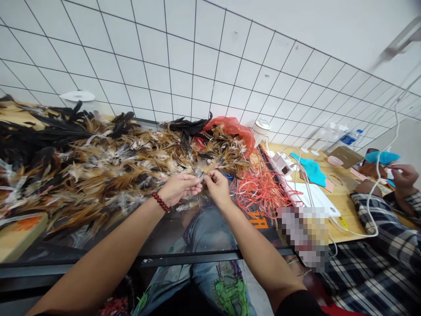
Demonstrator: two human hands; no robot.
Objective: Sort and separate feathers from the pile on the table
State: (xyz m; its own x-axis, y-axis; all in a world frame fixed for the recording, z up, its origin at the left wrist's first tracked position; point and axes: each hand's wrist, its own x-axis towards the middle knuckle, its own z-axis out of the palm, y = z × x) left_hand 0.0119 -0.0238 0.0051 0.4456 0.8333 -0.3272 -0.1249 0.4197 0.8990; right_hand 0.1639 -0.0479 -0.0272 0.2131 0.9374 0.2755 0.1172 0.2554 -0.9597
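My left hand (pixel 180 186) and my right hand (pixel 217 184) meet at the middle of the view, both pinched on a small pale feather (pixel 200 174) held between them. A red bead bracelet (pixel 161 202) circles my left wrist. Just beyond the hands lies a wide heap of brown, black and white feathers (pixel 98 166) spread over a glass tabletop. A tangle of red bands (pixel 263 188) lies right of my right hand. My jeans show through the glass below.
A red plastic bag (pixel 230 129) sits behind the heap by a white cup (pixel 261 130). At right, another person in a plaid sleeve (pixel 388 237) holds something blue over a wooden table (pixel 342 197) with white cables and a white board. A tiled wall stands behind.
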